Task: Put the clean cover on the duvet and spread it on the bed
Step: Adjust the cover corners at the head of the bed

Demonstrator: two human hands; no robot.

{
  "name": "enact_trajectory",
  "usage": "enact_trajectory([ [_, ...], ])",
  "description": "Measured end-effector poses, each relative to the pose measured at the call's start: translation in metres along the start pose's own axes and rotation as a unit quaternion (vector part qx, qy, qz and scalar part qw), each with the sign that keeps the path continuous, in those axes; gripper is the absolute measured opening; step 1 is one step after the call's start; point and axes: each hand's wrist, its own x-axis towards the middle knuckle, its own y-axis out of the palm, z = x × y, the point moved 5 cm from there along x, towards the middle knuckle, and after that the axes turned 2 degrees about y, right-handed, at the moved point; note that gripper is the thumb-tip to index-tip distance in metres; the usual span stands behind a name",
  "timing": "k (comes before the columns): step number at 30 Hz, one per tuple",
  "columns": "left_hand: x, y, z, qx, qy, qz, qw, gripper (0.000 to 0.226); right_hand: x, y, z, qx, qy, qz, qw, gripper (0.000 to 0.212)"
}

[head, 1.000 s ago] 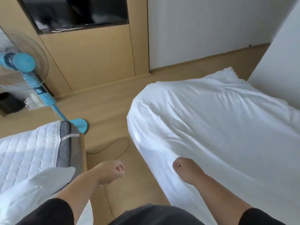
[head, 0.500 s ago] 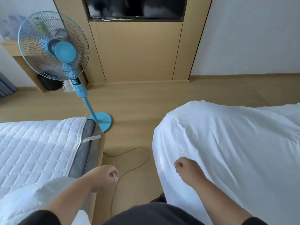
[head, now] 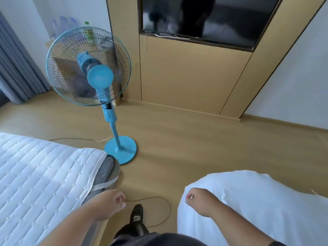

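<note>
A white duvet (head: 257, 201) in its cover lies bunched at the lower right. My right hand (head: 200, 201) is closed in a fist at the duvet's near left edge, with a bit of white cloth showing between its fingers. My left hand (head: 108, 205) hangs with loosely curled fingers and holds nothing, just off the corner of the bed (head: 44, 174). The bed is at the lower left. A white quilted pad covers its grey mattress.
A blue standing fan (head: 88, 68) stands on the wooden floor, its base (head: 120, 151) close to the bed's corner. A thin cable (head: 159, 210) loops on the floor between the bed and the duvet, beside my black shoe (head: 137, 215). A dark TV (head: 204, 18) hangs on the wooden wall panel.
The view has swung left: the fan and bed now fill more of the frame, and the duvet sits lower right. Both hands keep the same pose.
</note>
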Motion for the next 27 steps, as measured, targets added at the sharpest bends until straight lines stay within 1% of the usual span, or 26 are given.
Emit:
enact_trajectory([
  [5,0.110,-0.087,-0.014,0.033,0.035,-0.011,0.999,0.009,0.084,-0.056,0.027,0.017,0.027,-0.012,0.999,0.023],
  [7,0.148,-0.121,-0.031,0.064,0.051,0.002,0.997,0.012,0.107,-0.086,0.032,0.038,0.046,-0.019,0.998,0.019],
  [9,0.189,-0.159,-0.055,0.096,0.076,0.015,0.992,0.011,0.124,-0.115,0.033,0.068,0.061,-0.044,0.995,0.014],
  [11,0.228,-0.187,-0.083,0.127,0.105,0.029,0.986,0.010,0.135,-0.137,0.025,0.108,0.086,-0.060,0.989,0.014],
  [15,0.301,-0.213,-0.152,0.181,0.168,0.069,0.967,0.008,0.158,-0.166,-0.014,0.166,0.148,-0.078,0.972,0.016],
  [18,0.359,-0.220,-0.206,0.187,0.194,0.096,0.958,0.008,0.187,-0.193,-0.054,0.182,0.184,-0.081,0.963,0.019],
  [21,0.417,-0.230,-0.257,0.159,0.198,0.118,0.960,0.007,0.230,-0.232,-0.096,0.183,0.195,-0.087,0.960,0.035],
  [25,0.489,-0.269,-0.337,0.123,0.199,0.104,0.967,0.008,0.285,-0.307,-0.149,0.186,0.201,-0.080,0.958,0.040],
  [27,0.516,-0.291,-0.384,0.108,0.204,0.092,0.969,0.008,0.303,-0.352,-0.171,0.187,0.197,-0.069,0.960,0.035],
])
